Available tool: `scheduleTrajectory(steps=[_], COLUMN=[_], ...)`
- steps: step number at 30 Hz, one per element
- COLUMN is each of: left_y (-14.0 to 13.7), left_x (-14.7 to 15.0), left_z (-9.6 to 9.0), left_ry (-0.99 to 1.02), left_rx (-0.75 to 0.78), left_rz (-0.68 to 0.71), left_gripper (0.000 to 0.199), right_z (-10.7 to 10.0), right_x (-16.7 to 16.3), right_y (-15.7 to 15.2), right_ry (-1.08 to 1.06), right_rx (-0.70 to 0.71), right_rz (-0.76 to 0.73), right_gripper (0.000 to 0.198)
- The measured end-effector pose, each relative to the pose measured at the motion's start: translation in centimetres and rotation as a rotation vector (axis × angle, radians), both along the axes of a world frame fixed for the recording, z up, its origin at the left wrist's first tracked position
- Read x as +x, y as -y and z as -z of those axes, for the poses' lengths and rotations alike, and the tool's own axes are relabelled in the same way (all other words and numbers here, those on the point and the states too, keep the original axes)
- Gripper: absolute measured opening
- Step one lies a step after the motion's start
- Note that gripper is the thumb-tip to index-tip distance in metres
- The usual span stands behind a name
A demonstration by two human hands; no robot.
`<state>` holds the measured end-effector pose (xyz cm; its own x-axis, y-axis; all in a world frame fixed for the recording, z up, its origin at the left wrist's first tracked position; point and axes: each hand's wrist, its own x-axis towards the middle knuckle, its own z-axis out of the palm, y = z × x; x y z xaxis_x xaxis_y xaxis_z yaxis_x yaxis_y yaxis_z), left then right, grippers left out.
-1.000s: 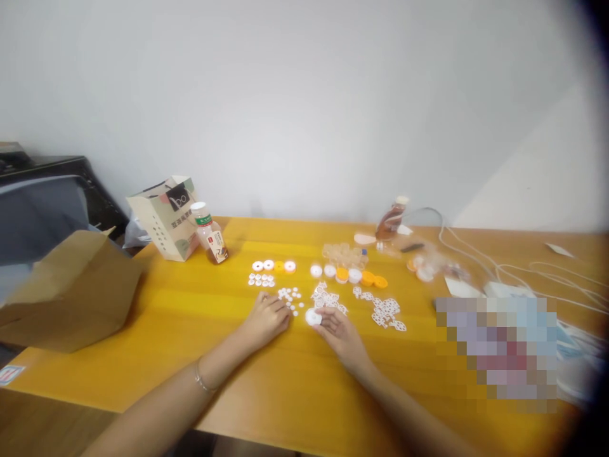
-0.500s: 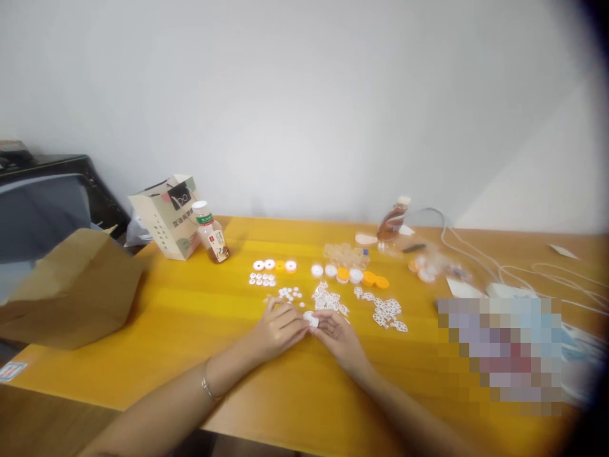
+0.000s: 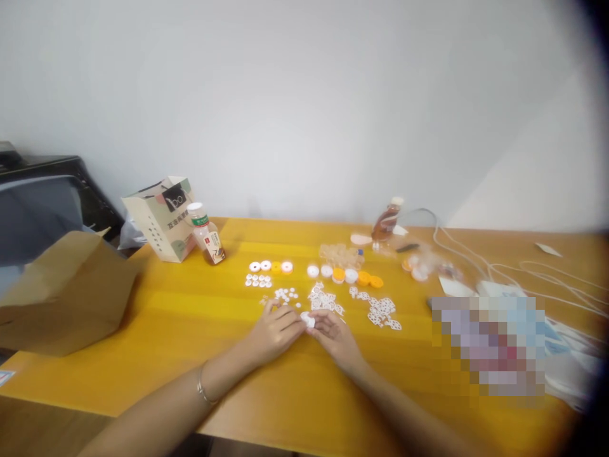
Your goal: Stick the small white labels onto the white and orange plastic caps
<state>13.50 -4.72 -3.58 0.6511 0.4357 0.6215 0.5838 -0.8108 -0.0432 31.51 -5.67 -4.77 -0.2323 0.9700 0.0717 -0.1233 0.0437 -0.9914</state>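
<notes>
Between my fingertips is a small white plastic piece (image 3: 308,320), too blurred to name more closely. My left hand (image 3: 280,327) grips its left side and my right hand (image 3: 337,336) pinches its right side, both just above the table. Beyond them lie a pile of white lattice-like flat pieces (image 3: 322,297) and, to the right, another group of such cut-out pieces (image 3: 382,310). Small white discs (image 3: 287,294) are scattered past my left hand. White button-like pieces (image 3: 258,280) stand in two rows, behind them a row of white and orange round caps (image 3: 276,267).
More white and orange caps (image 3: 351,276) line up by clear plastic parts (image 3: 339,255). A bottle (image 3: 208,238) and paper bag (image 3: 164,222) stand left, near a brown paper bag (image 3: 71,292). Another bottle (image 3: 387,221) and white cables (image 3: 480,257) are at right.
The view has shifted slightly, so the table items appear a little further left. Both hands keep hold of the small white piece, with hardly any change in pose.
</notes>
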Motion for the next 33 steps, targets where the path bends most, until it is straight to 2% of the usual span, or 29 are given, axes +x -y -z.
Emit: scheduleTrajectory(steps=[16,33], left_y=[0.35,0.30], left_x=[0.27,0.28], left_z=[-0.28,0.02], left_ry=[0.021,0.043], left_rx=[-0.038,-0.067], left_rz=[0.042,0.014], left_gripper=[0.022,0.025], right_z=[-0.17,-0.31], right_x=[-0.07,-0.01], right_y=[0.11,0.16], right_ry=[-0.025,0.003], right_rx=[0.014,0.007], right_rz=[0.006,-0.001], right_gripper=[0.020,0.024])
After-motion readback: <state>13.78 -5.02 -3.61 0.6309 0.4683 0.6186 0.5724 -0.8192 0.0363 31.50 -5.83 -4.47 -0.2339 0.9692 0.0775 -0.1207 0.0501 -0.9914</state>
